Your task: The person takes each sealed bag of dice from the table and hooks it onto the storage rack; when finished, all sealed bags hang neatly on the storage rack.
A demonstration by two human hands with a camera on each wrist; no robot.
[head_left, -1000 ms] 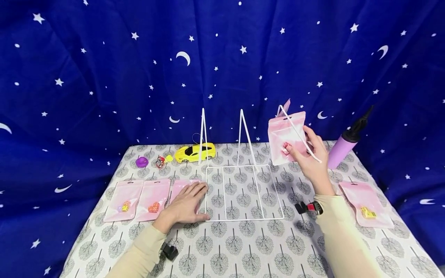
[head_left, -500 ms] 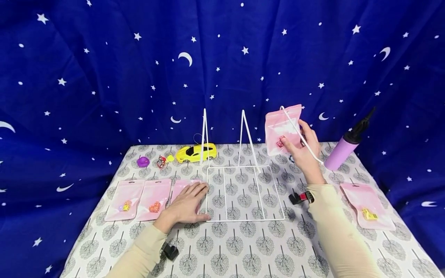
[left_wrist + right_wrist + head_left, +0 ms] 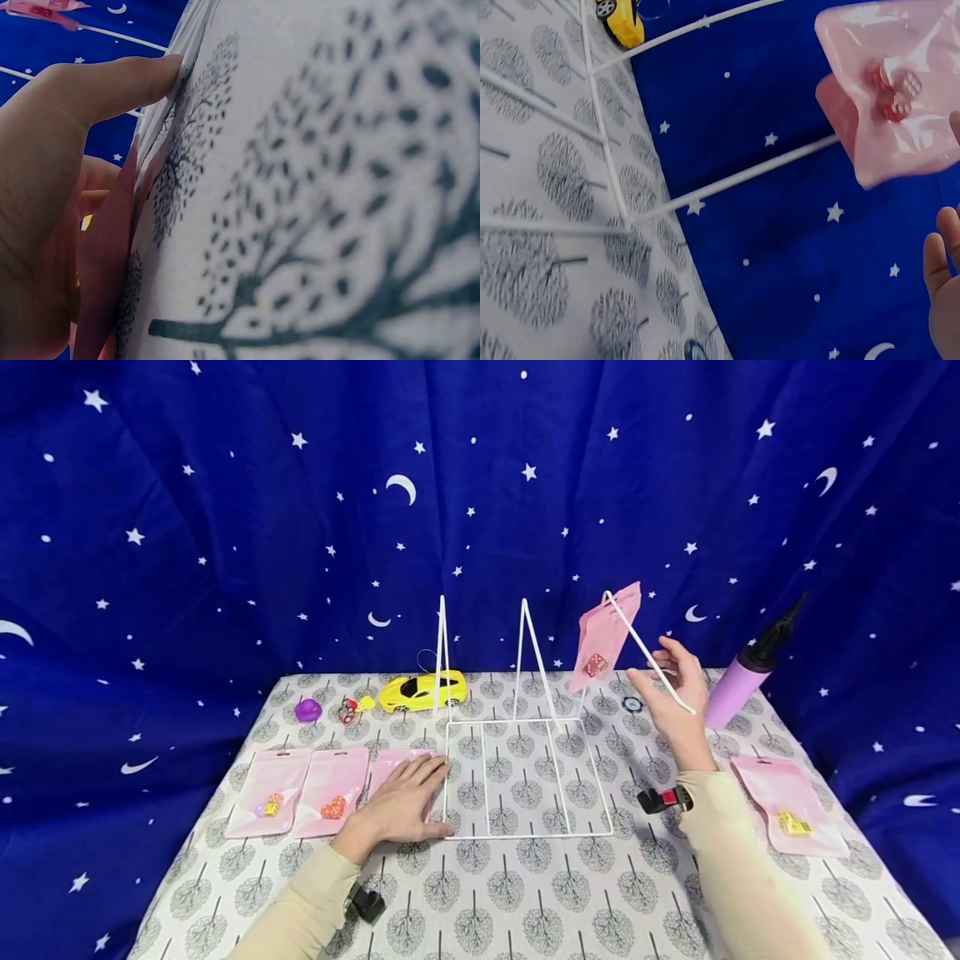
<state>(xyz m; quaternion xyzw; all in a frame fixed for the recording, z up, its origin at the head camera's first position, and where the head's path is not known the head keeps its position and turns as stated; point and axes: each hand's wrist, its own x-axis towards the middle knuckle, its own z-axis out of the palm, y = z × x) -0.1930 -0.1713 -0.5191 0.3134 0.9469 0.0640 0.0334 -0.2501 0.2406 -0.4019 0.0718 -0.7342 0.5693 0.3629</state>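
A white wire rack [image 3: 529, 836] with upright prongs stands mid-table. From its right prong hangs a pink zip bag [image 3: 606, 631] with red dice inside; in the right wrist view another pink layer shows behind this bag [image 3: 922, 45]. My right hand [image 3: 677, 693] is beside the prong, fingers loosely bent, apart from the bag and holding nothing. My left hand [image 3: 401, 802] lies flat over a pink bag [image 3: 386, 762], mostly hidden beneath it. Its thumb [image 3: 127, 90] and fingertips are at the rack's left base wire.
Two pink bags with dice [image 3: 268, 793] [image 3: 332, 789] lie at the left, and one with yellow dice [image 3: 791, 806] at the right. Along the back are a purple toy [image 3: 307, 709], small trinkets [image 3: 349, 708], a yellow toy car [image 3: 422, 691], a round disc [image 3: 632, 703] and a purple pump [image 3: 738, 689].
My right hand pushed the bag with red dice back along the prong, then let go and drew back to the right. The bag now hangs turned edgewise. My left hand has not moved.
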